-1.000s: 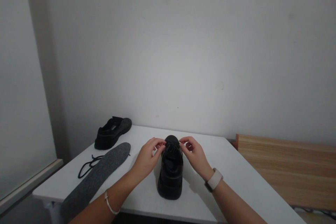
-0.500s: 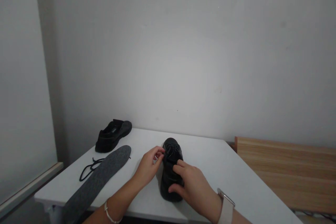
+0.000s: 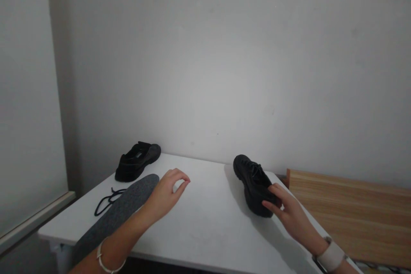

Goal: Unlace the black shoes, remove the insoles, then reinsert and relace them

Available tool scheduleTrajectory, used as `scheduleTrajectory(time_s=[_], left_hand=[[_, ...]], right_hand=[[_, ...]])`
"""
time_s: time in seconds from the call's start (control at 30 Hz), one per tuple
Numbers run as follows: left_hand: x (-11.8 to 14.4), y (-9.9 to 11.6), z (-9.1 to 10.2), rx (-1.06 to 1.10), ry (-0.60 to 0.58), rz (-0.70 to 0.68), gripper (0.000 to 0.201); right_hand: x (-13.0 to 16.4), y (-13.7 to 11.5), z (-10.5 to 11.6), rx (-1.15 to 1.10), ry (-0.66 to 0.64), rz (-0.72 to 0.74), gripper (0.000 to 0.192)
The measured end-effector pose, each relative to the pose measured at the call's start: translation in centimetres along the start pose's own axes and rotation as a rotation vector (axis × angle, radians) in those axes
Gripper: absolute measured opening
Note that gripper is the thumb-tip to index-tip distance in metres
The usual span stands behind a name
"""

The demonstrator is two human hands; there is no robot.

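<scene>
My right hand [image 3: 285, 207] grips a black lace-up shoe [image 3: 252, 180] by its heel end, thumb on one side and fingers on the other. The shoe is at the right of the white table, toe pointing to the back left, and looks raised off the top. My left hand [image 3: 170, 188] hovers over the table with thumb and index fingertips brought together; nothing shows between them. Under the left forearm runs a long grey felt-like strip [image 3: 128, 199] with a rounded end. A loose black shoelace [image 3: 107, 202] lies beside it.
A second black shoe [image 3: 136, 162] stands at the back left of the white table [image 3: 199, 231]. The wall [image 3: 205, 72] rises right behind the table. A wood-grain panel [image 3: 346, 214] is off to the right, and a pale panel [image 3: 28, 94] stands on the left.
The shoe has moved from the middle of the table to the right with my right hand, now held at the heel. My left hand has come off the shoe and drawn left.
</scene>
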State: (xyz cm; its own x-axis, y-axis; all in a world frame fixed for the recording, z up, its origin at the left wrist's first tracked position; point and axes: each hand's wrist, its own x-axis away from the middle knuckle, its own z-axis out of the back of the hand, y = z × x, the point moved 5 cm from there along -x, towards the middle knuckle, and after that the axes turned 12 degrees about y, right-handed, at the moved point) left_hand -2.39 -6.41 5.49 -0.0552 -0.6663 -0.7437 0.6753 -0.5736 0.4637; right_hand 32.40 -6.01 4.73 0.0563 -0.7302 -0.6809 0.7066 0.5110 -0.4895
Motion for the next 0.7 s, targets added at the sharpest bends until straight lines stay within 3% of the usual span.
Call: scheduleTrajectory(time_s=[0.1,0.2,0.33,0.47,0.7], left_hand=[[-1.0,-2.3,2.6,-0.244,-0.008,-0.04,0.02],[-2.3,-6.3,5.7,-0.537,0.025,-0.032,0.025],[-2.9,-13.1,9.3,-0.802,-0.041,0.141,0.044],[-2.5,-17.2,10.8,-0.757,-0.195,0.187,0.042],[-3.7,-18.0,11.5,-0.692,-0.236,0.128,0.019]], right_hand=[[-0.9,5.4,2.1,0.038,0.094,-0.049,0.024],[-1.2,10.2,3.7,0.051,0.113,-0.09,0.031],[-0.9,14.7,5.3,0.112,0.181,-0.155,0.038],[-0.5,16.7,6.1,0.12,0.192,-0.159,0.037],[-0.6,15.5,5.9,0.249,0.232,-0.006,0.032]])
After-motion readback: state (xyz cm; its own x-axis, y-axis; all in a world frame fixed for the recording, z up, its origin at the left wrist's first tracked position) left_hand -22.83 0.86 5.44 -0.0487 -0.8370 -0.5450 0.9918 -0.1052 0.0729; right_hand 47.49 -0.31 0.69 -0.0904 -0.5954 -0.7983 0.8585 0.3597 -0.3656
